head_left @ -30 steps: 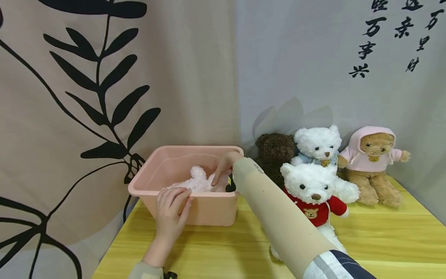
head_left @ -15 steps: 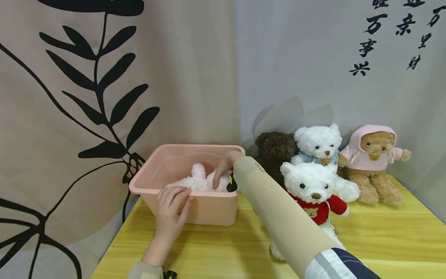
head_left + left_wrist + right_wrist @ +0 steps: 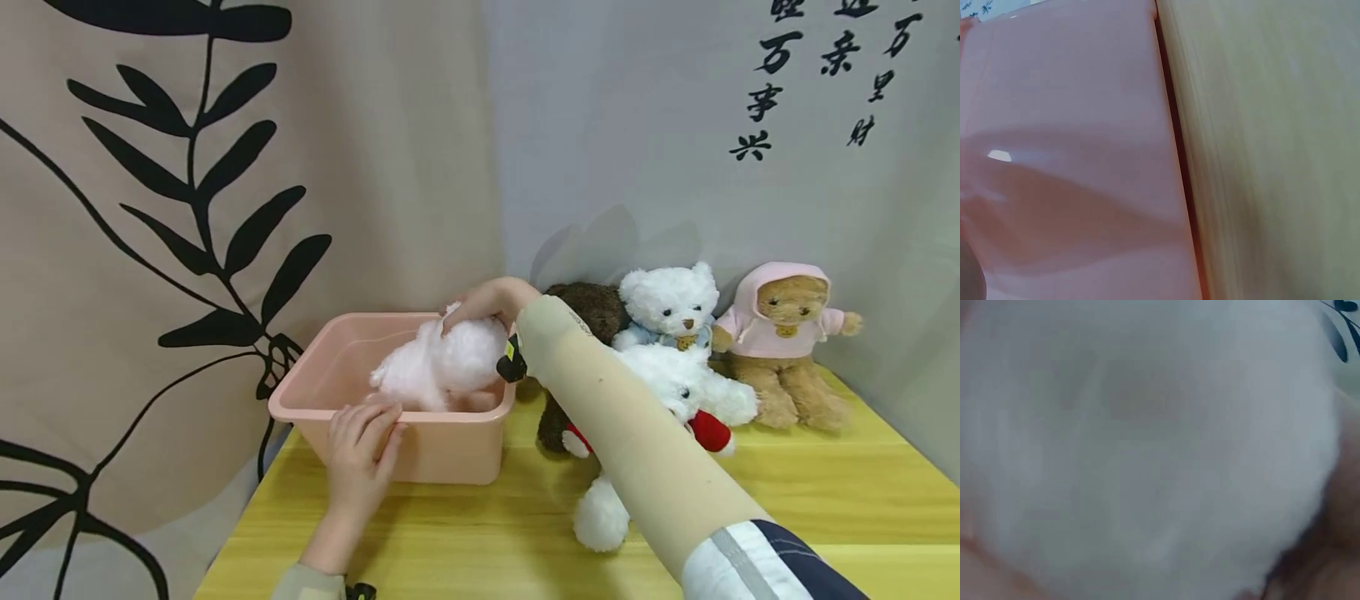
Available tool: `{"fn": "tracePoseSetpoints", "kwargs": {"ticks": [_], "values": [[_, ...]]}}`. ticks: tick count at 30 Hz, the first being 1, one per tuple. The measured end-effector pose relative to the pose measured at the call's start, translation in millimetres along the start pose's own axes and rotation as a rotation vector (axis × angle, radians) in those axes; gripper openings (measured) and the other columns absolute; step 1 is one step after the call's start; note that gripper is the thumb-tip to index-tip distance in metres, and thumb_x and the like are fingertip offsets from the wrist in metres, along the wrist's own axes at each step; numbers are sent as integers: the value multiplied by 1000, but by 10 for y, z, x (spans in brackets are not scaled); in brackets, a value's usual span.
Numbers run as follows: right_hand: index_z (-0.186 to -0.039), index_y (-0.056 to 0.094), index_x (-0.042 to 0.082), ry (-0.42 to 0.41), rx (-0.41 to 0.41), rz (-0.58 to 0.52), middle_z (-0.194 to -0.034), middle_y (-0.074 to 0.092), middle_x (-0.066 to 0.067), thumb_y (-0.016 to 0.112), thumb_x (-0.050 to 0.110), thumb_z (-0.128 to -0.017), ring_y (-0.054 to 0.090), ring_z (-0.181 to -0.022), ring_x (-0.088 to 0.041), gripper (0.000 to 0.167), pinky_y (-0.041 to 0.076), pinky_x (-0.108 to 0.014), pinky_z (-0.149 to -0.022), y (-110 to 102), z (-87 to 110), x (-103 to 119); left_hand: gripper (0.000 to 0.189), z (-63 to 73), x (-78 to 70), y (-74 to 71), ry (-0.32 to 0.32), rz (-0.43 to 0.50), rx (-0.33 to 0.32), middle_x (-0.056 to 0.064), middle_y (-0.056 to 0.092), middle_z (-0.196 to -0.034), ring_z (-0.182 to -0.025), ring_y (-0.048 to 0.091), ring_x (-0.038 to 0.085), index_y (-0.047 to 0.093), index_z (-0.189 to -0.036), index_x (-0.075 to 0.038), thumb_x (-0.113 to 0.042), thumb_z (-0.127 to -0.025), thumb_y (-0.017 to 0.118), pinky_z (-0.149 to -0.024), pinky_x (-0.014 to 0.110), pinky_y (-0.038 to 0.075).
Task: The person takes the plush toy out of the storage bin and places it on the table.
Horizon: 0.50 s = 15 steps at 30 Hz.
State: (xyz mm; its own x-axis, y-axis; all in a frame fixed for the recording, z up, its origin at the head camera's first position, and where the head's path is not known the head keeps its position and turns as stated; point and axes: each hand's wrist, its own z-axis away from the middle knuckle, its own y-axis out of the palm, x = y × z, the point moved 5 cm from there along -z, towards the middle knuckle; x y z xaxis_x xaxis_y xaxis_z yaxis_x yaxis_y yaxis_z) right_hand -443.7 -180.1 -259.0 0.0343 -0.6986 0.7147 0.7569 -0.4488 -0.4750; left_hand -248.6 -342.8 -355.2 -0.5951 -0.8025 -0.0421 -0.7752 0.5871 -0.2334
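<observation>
A pink plastic bin (image 3: 450,450) stands on the wooden table at left of centre. My left hand (image 3: 362,450) holds its near rim, fingers over the edge and thumb outside; the left wrist view shows mostly the bin's outer wall (image 3: 1085,94). My right hand (image 3: 491,302) grips a white fluffy plush toy (image 3: 468,354) by its upper part, partly raised above the rim at the bin's right side. The toy's lower part is still inside the bin. White plush fur (image 3: 1147,456), blurred, fills the right wrist view. The toy's face is hidden.
Right of the bin sit a dark brown teddy bear (image 3: 592,308), a white bear in blue (image 3: 667,304) and a tan bear in a pink hoodie (image 3: 783,333). In front, a white bear in red (image 3: 667,371) is partly covered by my right forearm. Patterned curtains hang behind.
My right hand has risen from inside the bin, lifting the white plush toy up with it. The left hand stays at the rim. The head view has shifted slightly.
</observation>
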Motion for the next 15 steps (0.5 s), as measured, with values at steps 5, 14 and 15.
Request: {"fn": "tracePoseSetpoints", "kwargs": {"ticks": [5,14,15], "values": [[-123,53,6,75,32,-79,-125,54,-12,65,43,-85,56,-107,-26,55,52,-40,-82,7,81,-6,31,-1,50,-65,0,-12,-7,13,68,-99,-94,60,35,72,-98,-3,-32,-97,59,-87,53,37],[-144,44,16,-54,-10,416,-139,47,-12,53,61,-87,55,-114,-28,73,53,-40,-80,317,68,-111,29,26,35,-11,3,-4,8,12,67,-98,-93,61,37,72,-97,-4,-31,-97,59,-94,51,35],[-146,42,16,-109,-26,496,-143,45,-10,51,60,-90,52,-119,-26,71,50,-38,-86,341,86,-107,30,21,31,-7,4,-2,7,12,67,-97,-92,61,37,72,-97,-4,-31,-97,59,-94,51,35]]}}
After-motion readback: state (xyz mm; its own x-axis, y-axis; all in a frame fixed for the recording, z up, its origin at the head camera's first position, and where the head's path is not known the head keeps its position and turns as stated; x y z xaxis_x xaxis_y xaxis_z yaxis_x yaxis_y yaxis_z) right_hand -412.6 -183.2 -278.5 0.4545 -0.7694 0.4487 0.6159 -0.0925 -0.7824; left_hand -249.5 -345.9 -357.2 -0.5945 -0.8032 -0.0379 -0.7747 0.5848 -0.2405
